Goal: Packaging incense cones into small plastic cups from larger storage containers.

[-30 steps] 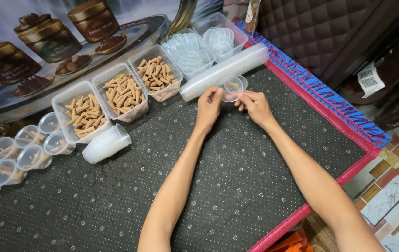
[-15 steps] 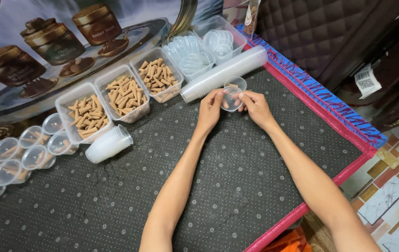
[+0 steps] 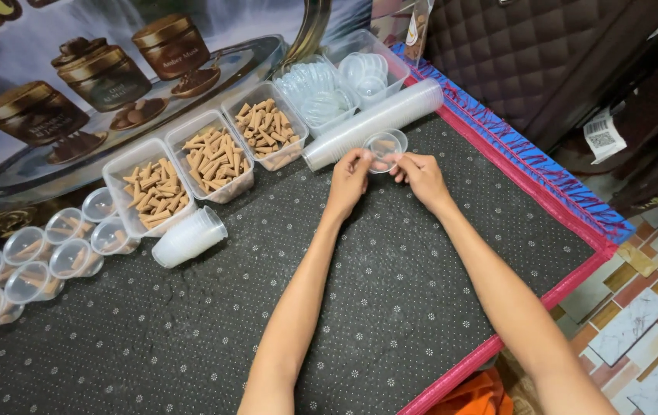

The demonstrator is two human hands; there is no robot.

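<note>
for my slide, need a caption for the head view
Both hands, left hand and right hand, hold a small clear cup over a dotted grey mat.

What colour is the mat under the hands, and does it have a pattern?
The mat is dark grey with small pale dots, edged in pink-red; the head view shows it.

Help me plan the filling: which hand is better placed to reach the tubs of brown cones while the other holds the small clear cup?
Probably the left hand. It lies on the side of the cone tubs, the nearest just beyond it. The right hand sits farther off and would have to cross the small clear cup, which both hands pinch.
</note>
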